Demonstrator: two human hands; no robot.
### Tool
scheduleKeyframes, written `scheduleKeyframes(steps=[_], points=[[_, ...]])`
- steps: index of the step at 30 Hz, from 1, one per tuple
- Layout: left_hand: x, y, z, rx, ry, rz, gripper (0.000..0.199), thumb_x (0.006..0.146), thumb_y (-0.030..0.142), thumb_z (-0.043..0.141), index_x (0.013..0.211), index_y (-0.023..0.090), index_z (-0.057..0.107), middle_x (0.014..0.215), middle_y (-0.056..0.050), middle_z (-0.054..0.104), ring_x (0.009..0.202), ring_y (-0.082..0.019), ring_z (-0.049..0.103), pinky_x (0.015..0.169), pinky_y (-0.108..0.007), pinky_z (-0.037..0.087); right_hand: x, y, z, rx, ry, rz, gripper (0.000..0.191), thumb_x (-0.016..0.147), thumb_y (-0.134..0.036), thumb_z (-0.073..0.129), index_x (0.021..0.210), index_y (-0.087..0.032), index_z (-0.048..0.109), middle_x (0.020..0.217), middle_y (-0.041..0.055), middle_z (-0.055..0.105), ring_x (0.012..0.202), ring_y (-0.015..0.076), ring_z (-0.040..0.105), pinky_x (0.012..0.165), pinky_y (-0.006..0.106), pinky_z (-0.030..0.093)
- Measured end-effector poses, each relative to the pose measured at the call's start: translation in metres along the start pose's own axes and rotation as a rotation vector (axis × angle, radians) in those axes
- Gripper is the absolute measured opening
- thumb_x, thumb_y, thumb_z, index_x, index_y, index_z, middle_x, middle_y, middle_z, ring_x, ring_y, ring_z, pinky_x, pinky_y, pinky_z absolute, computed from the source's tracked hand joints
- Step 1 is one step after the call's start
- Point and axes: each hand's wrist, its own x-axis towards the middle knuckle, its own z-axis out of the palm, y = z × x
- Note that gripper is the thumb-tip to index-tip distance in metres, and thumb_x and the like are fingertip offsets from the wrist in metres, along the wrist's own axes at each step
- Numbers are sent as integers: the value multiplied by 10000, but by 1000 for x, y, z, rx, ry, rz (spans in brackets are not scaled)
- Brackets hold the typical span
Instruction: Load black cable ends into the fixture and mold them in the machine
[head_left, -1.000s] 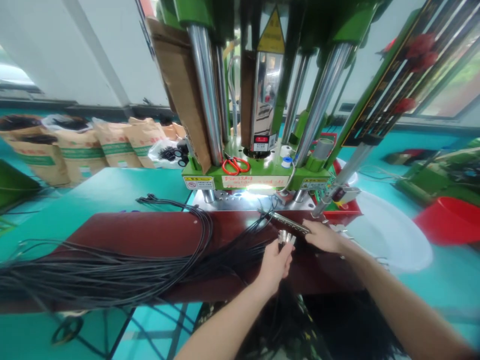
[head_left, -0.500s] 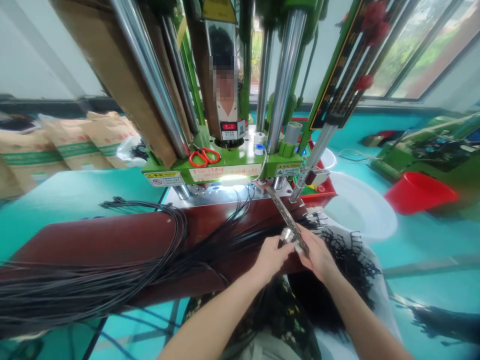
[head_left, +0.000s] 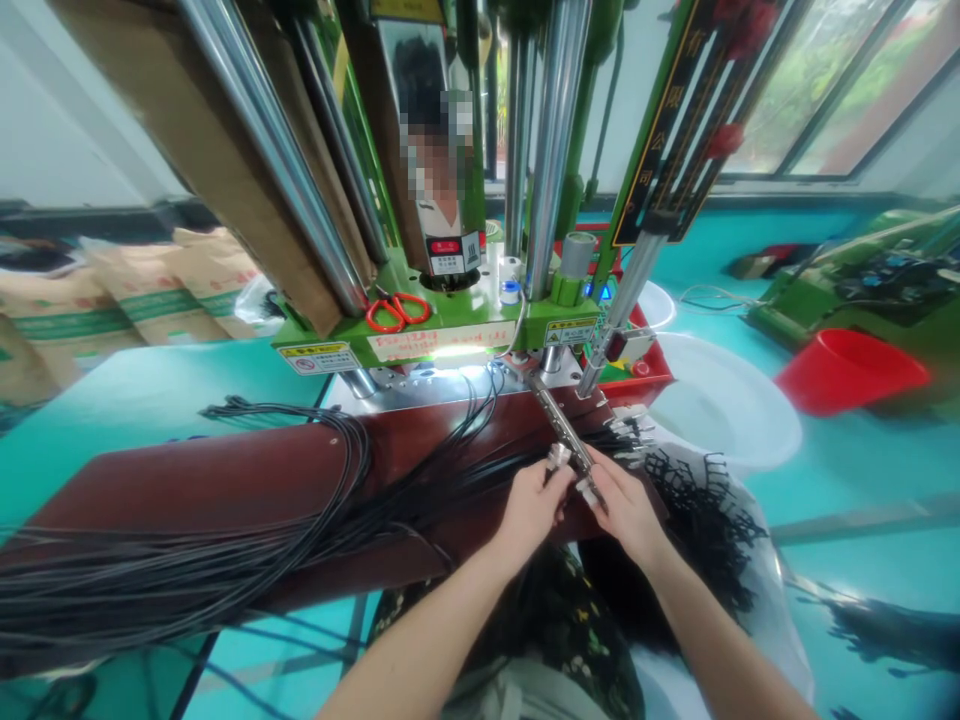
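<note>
My left hand (head_left: 532, 505) is closed, with small silver metal plug-like pieces (head_left: 557, 457) sticking up from its fingertips. They sit just left of a narrow slotted metal bar (head_left: 562, 424). Around the near end of that bar my right hand (head_left: 626, 508) is closed, its thumb along the side. Whitish pieces (head_left: 586, 490) show between the two hands at the bar's lower end; their exact kind is too small to tell. The bar slants away toward the press bed. Black cables (head_left: 480, 478) run under the bar across a brown board (head_left: 217, 480).
A green press (head_left: 465, 335) with steel columns stands ahead, a lamp lit beneath its plate. Orange-handled scissors (head_left: 397, 312) lie on the plate. At right are a red tray (head_left: 652, 385), a white basin (head_left: 772, 440), a red bucket (head_left: 847, 370) and black moulded parts (head_left: 697, 510) in a pale bag.
My left hand has drawn slightly left, and the silver pieces in it have moved up and away from the bar. My right hand keeps its hold. The view has shifted a little.
</note>
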Motion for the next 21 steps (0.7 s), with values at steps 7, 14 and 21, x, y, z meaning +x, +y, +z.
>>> scheduleKeyframes(steps=[7, 14, 21], points=[[7, -5, 0, -128, 27, -34, 241, 773, 418, 490, 754, 182, 446, 451, 98, 335, 337, -30, 272, 344, -149, 224, 2, -4, 1, 116, 108, 81, 575, 636, -473, 658, 1146, -223, 570, 628, -4, 547, 457, 69, 424, 364, 162, 326], [5, -4, 1, -109, -38, -85, 272, 724, 412, 551, 665, 170, 443, 413, 93, 343, 332, -27, 258, 357, -167, 213, 1, -5, 1, 52, 58, 71, 586, 633, -498, 657, 1129, -193, 590, 620, 12, 536, 463, 67, 409, 371, 169, 327], [5, -5, 0, -134, -3, -102, 301, 691, 422, 585, 633, 170, 430, 399, 97, 331, 325, -25, 248, 362, -173, 203, 5, 12, -9, -193, -66, -80, 560, 752, -494, 537, 1240, -222, 491, 637, 8, 532, 484, 82, 402, 383, 184, 312]])
